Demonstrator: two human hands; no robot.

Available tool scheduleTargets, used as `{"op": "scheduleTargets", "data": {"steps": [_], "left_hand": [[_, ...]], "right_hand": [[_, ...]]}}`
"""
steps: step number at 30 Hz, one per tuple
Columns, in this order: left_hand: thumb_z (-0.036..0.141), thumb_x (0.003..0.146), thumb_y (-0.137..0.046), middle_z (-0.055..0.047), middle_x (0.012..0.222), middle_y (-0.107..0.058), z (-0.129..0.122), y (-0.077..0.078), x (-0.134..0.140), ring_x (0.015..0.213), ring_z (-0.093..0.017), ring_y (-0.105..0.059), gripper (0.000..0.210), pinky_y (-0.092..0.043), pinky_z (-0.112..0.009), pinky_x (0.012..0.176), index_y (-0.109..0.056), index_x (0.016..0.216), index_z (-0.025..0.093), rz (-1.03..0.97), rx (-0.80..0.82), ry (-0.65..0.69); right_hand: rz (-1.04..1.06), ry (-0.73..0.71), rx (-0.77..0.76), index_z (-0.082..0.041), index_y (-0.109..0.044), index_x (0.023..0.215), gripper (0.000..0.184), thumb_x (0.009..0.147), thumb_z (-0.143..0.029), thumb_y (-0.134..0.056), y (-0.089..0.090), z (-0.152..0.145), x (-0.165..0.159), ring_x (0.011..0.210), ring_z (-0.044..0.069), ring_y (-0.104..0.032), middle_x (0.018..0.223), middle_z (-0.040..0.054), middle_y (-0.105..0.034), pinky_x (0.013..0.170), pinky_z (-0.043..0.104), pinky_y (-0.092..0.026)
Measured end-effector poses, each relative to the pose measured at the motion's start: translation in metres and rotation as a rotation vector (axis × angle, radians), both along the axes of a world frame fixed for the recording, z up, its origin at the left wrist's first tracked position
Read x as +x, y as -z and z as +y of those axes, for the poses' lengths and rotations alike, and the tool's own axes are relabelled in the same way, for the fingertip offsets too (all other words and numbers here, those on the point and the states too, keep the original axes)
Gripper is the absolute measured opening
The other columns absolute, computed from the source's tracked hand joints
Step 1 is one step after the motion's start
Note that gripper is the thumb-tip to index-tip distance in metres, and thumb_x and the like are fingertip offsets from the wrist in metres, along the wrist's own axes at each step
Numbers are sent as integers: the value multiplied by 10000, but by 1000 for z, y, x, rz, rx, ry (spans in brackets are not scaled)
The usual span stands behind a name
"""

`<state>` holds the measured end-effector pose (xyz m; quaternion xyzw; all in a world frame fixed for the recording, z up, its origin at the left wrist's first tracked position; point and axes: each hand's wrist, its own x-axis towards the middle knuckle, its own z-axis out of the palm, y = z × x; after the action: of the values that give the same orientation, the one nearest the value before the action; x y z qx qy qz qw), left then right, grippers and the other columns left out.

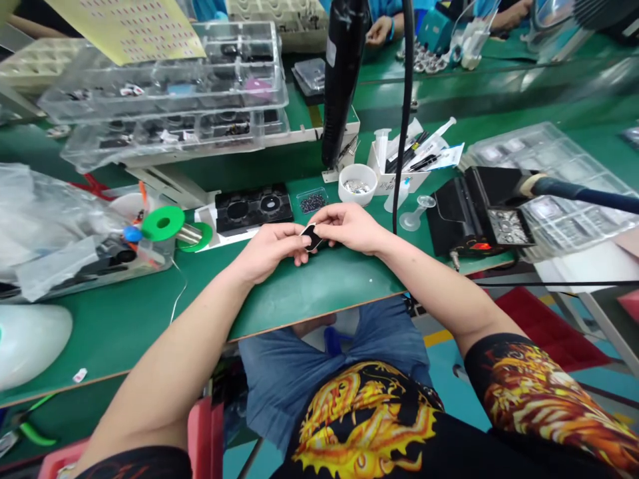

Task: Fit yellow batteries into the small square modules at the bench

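Note:
A small flat black piece with a pale edge (pixel 312 237) is held between both hands, just above the green bench top (pixel 319 286). My left hand (pixel 272 249) pinches its left side between thumb and fingers. From the right, my right hand (pixel 347 228) grips its upper edge, the thumb lying against it. The piece's exact kind is too small to make out, and fingers cover part of it. Behind my hands lie a black tray with round recesses (pixel 253 209), a small clear dish of dark bits (pixel 313 201) and a white bowl of small metal parts (pixel 358 185).
Spools of wire (pixel 164 223) stand left, near a plastic-bagged heap (pixel 74 226). Clear compartment boxes (pixel 170 80) sit on a raised shelf. A black soldering station (pixel 474 213) is at right, and a black cable (pixel 403 120) hangs ahead. A co-worker's hand (pixel 379 31) shows across the bench.

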<state>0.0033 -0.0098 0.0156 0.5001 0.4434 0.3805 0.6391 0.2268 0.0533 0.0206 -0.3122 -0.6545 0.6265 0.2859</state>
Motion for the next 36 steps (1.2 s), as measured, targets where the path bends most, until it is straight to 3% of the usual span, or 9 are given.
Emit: {"op": "scheduleTargets", "data": {"steps": [3, 11, 15, 21, 28, 36], "left_hand": [[379, 884, -851, -139, 864, -776, 1, -2, -2, 674, -194, -696, 253, -571, -284, 607, -844, 934, 131, -31, -45, 9], [369, 880, -902, -111, 774, -762, 1, 1, 0, 643, -181, -690, 245, -565, -266, 603, -858, 964, 142, -4, 19, -90], [378, 873, -923, -112, 833, -781, 0, 2, 2, 670, -191, -717, 292, -592, -281, 619, -857, 1032, 143, -15, 35, -100], [308, 813, -984, -115, 999, -821, -1, -2, 6, 790, -231, -787, 452, -662, -335, 724, -801, 1199, 162, -73, 186, -223], [343, 812, -987, -118, 966, -819, -3, -3, 7, 783, -226, -787, 446, -666, -341, 736, -798, 1163, 142, -51, 232, -256], [402, 787, -1006, -102, 977, -819, -5, -2, 11, 771, -215, -782, 490, -683, -356, 757, -789, 1156, 162, -20, 307, -338]], "right_hand": [[1, 42, -25, -136, -795, 999, 204, 859, -285, -801, 0, -1, -1, 729, 139, -711, 855, 50, -791, 563, 204, -572], [25, 104, -44, -150, -792, 1010, 224, 866, -318, -824, 0, -4, -5, 751, 145, -738, 868, 55, -801, 558, 193, -583], [13, 140, -38, -145, -781, 955, 225, 840, -323, -858, 1, -4, -7, 687, 129, -701, 824, 44, -780, 528, 191, -573], [65, 231, -43, -140, -767, 978, 259, 830, -321, -879, 2, -3, -7, 677, 115, -681, 817, 28, -758, 539, 189, -585], [57, 176, -75, -142, -756, 1010, 227, 866, -293, -846, -1, -5, -7, 701, 133, -716, 844, 43, -779, 532, 195, -590], [44, 153, -112, -137, -716, 974, 312, 826, -330, -911, -2, -3, -5, 627, 128, -701, 727, 24, -749, 495, 182, -569]]}}
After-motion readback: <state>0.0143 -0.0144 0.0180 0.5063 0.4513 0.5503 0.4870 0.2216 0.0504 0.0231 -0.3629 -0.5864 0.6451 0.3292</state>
